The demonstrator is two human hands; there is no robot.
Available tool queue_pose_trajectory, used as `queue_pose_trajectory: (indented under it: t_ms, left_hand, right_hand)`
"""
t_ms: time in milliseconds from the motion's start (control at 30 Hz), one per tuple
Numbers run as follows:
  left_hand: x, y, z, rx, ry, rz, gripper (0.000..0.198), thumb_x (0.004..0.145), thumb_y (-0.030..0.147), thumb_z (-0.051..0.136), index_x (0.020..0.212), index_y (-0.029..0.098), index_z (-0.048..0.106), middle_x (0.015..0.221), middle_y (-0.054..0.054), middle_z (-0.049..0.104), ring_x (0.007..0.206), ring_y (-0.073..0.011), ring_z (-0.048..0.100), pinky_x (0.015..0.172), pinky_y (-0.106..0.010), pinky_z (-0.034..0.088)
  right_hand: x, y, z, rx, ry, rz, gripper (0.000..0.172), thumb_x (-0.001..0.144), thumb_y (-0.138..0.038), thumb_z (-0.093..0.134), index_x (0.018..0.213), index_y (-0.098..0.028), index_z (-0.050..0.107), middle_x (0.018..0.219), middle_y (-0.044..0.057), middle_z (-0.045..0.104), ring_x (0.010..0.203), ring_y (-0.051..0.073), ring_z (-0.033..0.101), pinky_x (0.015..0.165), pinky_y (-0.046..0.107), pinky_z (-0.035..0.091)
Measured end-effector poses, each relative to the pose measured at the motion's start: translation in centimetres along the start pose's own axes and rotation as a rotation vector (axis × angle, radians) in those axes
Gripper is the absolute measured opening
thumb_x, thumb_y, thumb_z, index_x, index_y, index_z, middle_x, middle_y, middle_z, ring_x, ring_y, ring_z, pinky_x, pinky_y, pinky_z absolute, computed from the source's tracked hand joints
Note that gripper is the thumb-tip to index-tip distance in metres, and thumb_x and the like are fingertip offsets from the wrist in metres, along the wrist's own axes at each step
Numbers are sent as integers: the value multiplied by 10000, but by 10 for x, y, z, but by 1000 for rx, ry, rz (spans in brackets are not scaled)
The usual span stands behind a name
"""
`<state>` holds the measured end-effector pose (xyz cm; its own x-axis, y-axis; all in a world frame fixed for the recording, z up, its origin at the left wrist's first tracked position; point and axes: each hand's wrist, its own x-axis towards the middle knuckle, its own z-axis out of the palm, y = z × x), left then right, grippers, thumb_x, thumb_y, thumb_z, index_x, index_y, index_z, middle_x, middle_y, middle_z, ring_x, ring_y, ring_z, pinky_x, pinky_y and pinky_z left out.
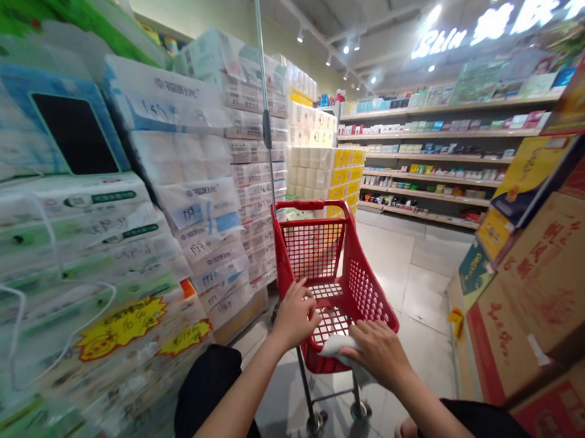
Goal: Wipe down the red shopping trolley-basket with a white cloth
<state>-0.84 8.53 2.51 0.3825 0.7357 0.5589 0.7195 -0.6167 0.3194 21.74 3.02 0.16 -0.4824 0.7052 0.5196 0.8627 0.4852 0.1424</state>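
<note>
Red cart, more room on the right

Cart's left edge sits close to the stacked paper packs; its right has open floor before the cartons. Right hand is curled over 1 pale cloth at the near rim. Left hand's half-curled by the near left edge, can't tell if it's gripping anything.

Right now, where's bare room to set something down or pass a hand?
Free: pale tiled floor between the red plastic cart and brown cardboard boxes at right; also the cart's lattice base, far half. Crowded: the cart's near end, with the left hand, right hand and white cloth; the left side, stacked with white plastic-wrapped packs.
</note>
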Motion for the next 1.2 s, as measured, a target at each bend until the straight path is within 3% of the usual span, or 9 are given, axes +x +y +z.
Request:
queue_pose_trajectory:
  t_ms: [167, 267, 433, 533, 600, 767, 967, 1067, 1200]
  left_hand:
    - [-16, 34, 15, 100, 3, 28, 198, 916, 265, 448, 783, 229, 591, 864, -11, 641, 969, -198, 570, 1182, -558, 96]
    - [-18, 38, 19, 132, -5, 23, 294, 970, 289, 362, 769, 222, 565, 780, 2, 633, 833, -174, 568, 1178, -552, 85]
    - [-10, 22, 14, 129, -52, 65, 339, 977, 371, 370, 733, 222, 552, 746, 13, 633, 796, -167, 564, 1180, -524, 92]
    - [-7, 20, 15, 104, -72, 93, 329, 943, 444, 440, 730, 223, 559, 748, 10, 638, 805, -176, 568, 1176, -531, 98]
    - [-6, 23, 19, 86, -76, 105, 320, 897, 497, 511, 741, 225, 574, 755, 3, 641, 823, -191, 571, 1172, -550, 95]
    - [-6, 36, 32, 54, -60, 90, 198, 826, 437, 615, 795, 241, 629, 771, -17, 650, 862, -233, 570, 1160, -595, 80]
    - [-10, 40, 34, 66, -91, 83, 61, 704, 211, 635, 754, 239, 615, 749, -17, 638, 830, -235, 562, 1174, -572, 83]
    - [-13, 37, 29, 62, -120, 118, 53, 715, 222, 637, 756, 239, 608, 753, -8, 636, 827, -227, 562, 1174, -576, 71]
    - [-16, 33, 22, 66, -133, 159, 76, 829, 303, 607, 778, 247, 606, 782, 8, 646, 854, -205, 567, 1165, -583, 46]
  right_hand:
    - [15, -11, 12, -11, 52, 94, 343, 930, -509, 453, 796, -210, 557, 787, 43, 584, 739, 196, 491, 707, 337, 296]
    - [17, -10, 14, 1, 53, 98, 288, 941, -455, 457, 851, -209, 577, 838, 49, 595, 777, 201, 493, 734, 346, 317]
    - [2, 35, 9, 76, 27, -44, 221, 950, -353, 470, 1085, -224, 590, 971, 58, 629, 915, 208, 542, 839, 367, 394]
    - [-9, 67, 5, 114, 46, -82, 211, 949, -344, 467, 1080, -240, 595, 1031, 57, 638, 1051, 218, 544, 955, 409, 401]
    - [-12, 72, 4, 119, 79, -39, 200, 956, -333, 447, 1046, -239, 598, 1016, 53, 644, 1058, 217, 550, 1000, 432, 390]
    - [-6, 29, 6, 56, 167, 222, 214, 974, -281, 388, 945, -220, 591, 879, 64, 634, 930, 219, 562, 993, 445, 360]
    - [6, -29, 9, 75, 120, 222, 194, 962, -280, 418, 925, -203, 592, 865, 69, 628, 892, 213, 538, 912, 401, 361]
    - [1, -24, 8, 93, 77, 137, 191, 962, -284, 432, 1016, -202, 596, 931, 71, 640, 925, 215, 546, 915, 395, 371]
    - [-19, 22, -2, 118, -5, -14, 229, 955, -298, 463, 1124, -199, 581, 1044, 77, 646, 989, 215, 566, 900, 374, 416]
